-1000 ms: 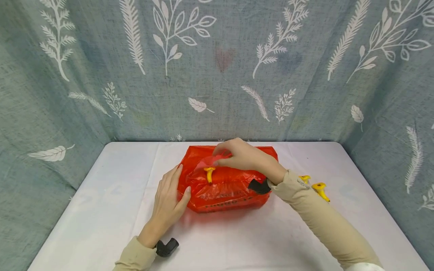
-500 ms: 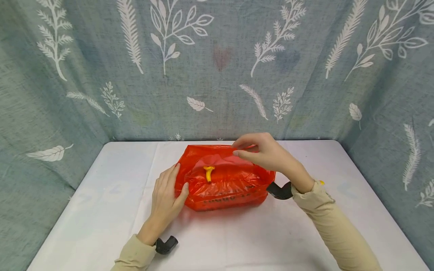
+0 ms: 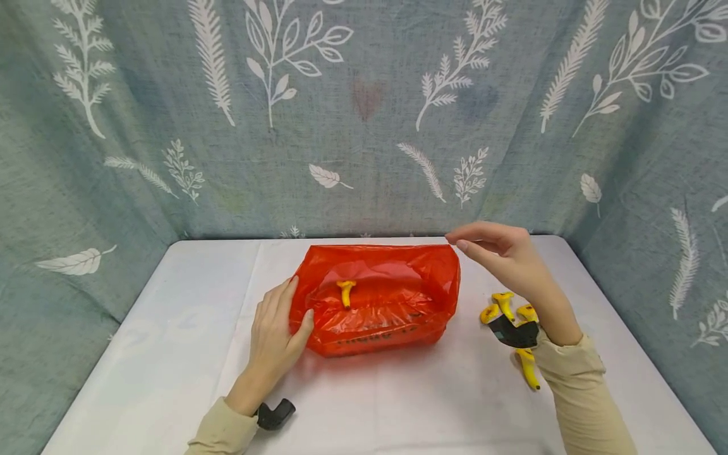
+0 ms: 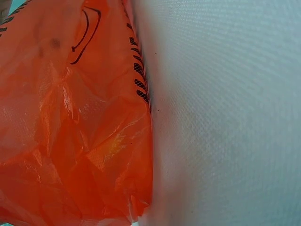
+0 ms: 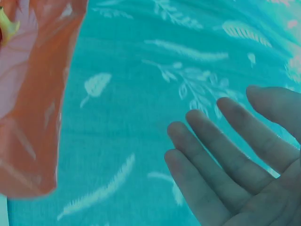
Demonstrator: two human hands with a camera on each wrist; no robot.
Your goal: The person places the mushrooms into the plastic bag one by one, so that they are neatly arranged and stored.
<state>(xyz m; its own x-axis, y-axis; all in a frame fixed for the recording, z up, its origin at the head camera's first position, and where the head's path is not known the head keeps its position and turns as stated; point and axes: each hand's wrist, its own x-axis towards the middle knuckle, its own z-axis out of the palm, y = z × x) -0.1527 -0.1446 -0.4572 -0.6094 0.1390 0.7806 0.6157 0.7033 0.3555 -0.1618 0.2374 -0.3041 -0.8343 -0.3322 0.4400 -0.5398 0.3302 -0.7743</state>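
Observation:
A red plastic bag [image 3: 392,278] with dark print lies on the white table. A yellow chanterelle mushroom [image 3: 345,294] rests on its red film, left of the bag's middle. My left hand [image 3: 274,328] touches the bag's left side, fingers extended along the edge and thumb at the front corner. In the left wrist view the bag [image 4: 70,122] fills the left part, a faint yellow patch showing through. My right hand [image 3: 506,259] is raised beyond the bag's right end, holding nothing; in the right wrist view its fingers [image 5: 221,150] are spread loosely, apart from the bag.
Several more yellow chanterelles [image 3: 527,368] lie on the table right of the bag, partly hidden by the black wrist camera [image 3: 514,332]. A grey-green curtain [image 3: 364,158] with white leaf patterns stands behind the white table [image 3: 159,354] and at its sides.
My right hand has moved from over the bag to the right, away from it, uncovering the bag's right end. My left hand has stayed at the bag; the chanterelle on it has not moved.

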